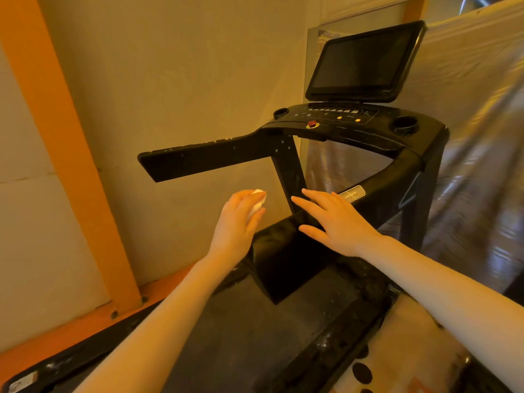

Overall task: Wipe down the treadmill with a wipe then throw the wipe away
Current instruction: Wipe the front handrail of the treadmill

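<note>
A black treadmill (pixel 334 129) fills the right and middle of the head view, with a dark screen (pixel 363 61), a console with a red stop button (pixel 312 123), and a dusty left handrail (pixel 204 160). My left hand (pixel 238 222) grips a bunched white wipe (pixel 258 199) in mid-air, below the left handrail's end. With its fingers spread and straight, my right hand (pixel 337 219) hovers in front of the left upright post (pixel 289 171), near the right handrail (pixel 391 180). The belt (pixel 249 336) runs under my forearms.
A beige wall with an orange frame beam (pixel 65 154) stands close on the left, with an orange floor rail at its base. Clear plastic sheeting (pixel 476 137) hangs behind and to the right of the treadmill. Dark round spots (pixel 361 373) lie on the right side rail.
</note>
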A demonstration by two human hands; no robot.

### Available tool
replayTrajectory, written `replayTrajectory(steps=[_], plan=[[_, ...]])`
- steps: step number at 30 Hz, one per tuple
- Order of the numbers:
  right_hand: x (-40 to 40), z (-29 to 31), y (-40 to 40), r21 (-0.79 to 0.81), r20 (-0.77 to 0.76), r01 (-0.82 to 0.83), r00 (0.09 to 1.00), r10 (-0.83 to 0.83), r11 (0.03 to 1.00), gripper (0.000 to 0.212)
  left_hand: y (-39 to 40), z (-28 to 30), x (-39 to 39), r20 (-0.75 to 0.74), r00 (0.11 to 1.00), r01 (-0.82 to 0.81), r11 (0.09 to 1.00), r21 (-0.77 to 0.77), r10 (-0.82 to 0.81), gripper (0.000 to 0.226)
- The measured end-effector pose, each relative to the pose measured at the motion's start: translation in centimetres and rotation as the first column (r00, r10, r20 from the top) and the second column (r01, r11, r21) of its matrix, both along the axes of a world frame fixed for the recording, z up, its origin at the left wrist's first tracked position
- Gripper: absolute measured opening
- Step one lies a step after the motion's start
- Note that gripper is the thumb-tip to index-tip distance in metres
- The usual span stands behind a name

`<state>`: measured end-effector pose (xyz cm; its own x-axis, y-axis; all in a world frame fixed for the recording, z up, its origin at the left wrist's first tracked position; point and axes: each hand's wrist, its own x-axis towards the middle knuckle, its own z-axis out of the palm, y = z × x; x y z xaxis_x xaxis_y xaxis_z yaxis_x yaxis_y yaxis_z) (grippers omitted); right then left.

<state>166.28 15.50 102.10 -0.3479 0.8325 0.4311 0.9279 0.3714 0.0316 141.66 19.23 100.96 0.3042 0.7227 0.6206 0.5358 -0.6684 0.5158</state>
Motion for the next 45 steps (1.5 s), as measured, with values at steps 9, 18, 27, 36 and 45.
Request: replayTrajectory(steps=[9,18,27,36,45], plan=[[-0.1,-0.6,0.4,-0.176,-0.107,0.053,0.992,-0.072,0.983,0.068,1.9,1.5,-1.0,-0.143,0.99,0.017,1.0,-0.006,-0.018,0.042],[-3.5,1.6,4.8,-0.143,-0.315,0.161,0.928,-0.199,0.977,0.069,6.4,1.2,-3.9,-0.207,0.978,0.03,1.0,0.004,-0.029,0.044],[-5.4,2.0,12.9,-0.134,-0.247,0.476,0.833,-0.495,0.869,0.064,16.6,1.0,-2.5,-0.162,0.971,0.184,0.982,0.031,-0.176,0.045],[-5.4,0.4,16.0,-0.052,-0.146,0.874,0.472,-0.869,0.483,0.063,30.3,4.3,-2.4,-0.246,0.8,0.568,0.823,0.02,-0.547,0.055],[-11.2,1.9,14.7,-0.39,-0.089,0.901,0.171,-0.981,0.193,0.061,34.4,12.3,-0.7,-0.311,0.603,0.745,0.658,-0.11,-0.735,0.056]])
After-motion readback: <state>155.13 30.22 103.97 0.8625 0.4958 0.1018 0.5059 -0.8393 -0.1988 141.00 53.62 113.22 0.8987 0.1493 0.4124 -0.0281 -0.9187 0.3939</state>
